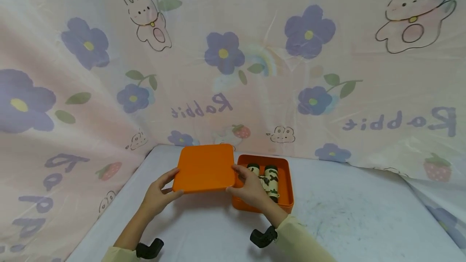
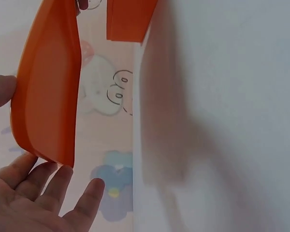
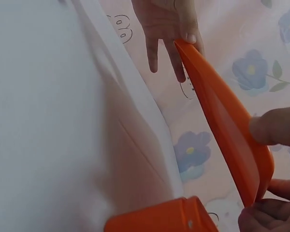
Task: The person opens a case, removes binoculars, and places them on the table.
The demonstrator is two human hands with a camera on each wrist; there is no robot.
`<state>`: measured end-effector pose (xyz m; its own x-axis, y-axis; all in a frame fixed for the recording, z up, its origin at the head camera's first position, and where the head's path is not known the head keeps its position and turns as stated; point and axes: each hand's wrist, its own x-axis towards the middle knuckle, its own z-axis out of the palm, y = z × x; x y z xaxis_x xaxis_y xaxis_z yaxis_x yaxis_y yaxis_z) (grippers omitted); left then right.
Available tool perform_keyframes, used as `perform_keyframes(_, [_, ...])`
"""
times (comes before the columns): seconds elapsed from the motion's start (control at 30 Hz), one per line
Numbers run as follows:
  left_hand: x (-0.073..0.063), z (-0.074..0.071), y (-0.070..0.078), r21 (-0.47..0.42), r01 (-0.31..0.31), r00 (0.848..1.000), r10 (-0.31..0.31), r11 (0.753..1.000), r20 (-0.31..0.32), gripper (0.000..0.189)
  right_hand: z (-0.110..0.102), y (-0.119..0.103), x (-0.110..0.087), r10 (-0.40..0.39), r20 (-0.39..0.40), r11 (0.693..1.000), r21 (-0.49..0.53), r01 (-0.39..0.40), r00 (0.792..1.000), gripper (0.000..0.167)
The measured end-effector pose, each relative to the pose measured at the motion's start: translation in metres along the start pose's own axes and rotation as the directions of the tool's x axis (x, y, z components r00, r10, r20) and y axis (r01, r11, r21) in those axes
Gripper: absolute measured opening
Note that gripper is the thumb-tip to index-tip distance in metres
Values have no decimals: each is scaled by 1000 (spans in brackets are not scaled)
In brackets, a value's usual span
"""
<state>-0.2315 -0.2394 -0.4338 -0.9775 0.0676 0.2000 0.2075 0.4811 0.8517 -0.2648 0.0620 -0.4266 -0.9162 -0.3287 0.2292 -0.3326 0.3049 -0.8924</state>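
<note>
Both hands hold a flat orange lid (image 1: 205, 169) above the table, left of an open orange box (image 1: 289, 185). My left hand (image 1: 160, 193) grips the lid's left edge, thumb on the near corner. On the opposite edge, the right hand (image 1: 251, 187) pinches it and partly covers the box's left side. Camouflage binoculars (image 1: 271, 179) lie inside the box, partly hidden by that hand. The left wrist view shows the lid's hollow underside (image 2: 50, 87) and fingers (image 2: 55, 188) along its edge. In the right wrist view, the lid (image 3: 227, 125) slants with a thumb (image 3: 278, 126) on its outer face.
The white table (image 1: 338, 209) runs back to a hanging curtain (image 1: 269, 92) printed with rabbits and flowers. More curtain hangs along the left side. Black curved pieces (image 1: 150, 249) sit at both wrists. The box stands near the table's back edge.
</note>
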Motion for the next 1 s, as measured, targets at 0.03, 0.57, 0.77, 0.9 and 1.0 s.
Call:
perform_keyframes(0.03, [0,-1,0,-8,7,1000,-7,1000,5,69,1,0,0,0,2,1000,1,0,1000,69])
perform_keyframes(0.57, [-1,-20,-13,16,57,998,-58,998,22,69,33,3,5,-16,16,987,162,14,1000,75])
perform_keyframes(0.77, [-2,-26,-19,-2,82,996,-81,997,48,66,41,3,4,-4,5,992,127,4,1000,73])
perform_keyframes(0.9, [-3,-29,-23,-10,81,995,-80,997,66,66,45,2,1,6,4,995,102,-6,1000,72])
perform_keyframes(1.0, [-4,-31,-27,-7,91,993,-90,996,81,66,50,2,-1,14,16,997,79,-15,1000,71])
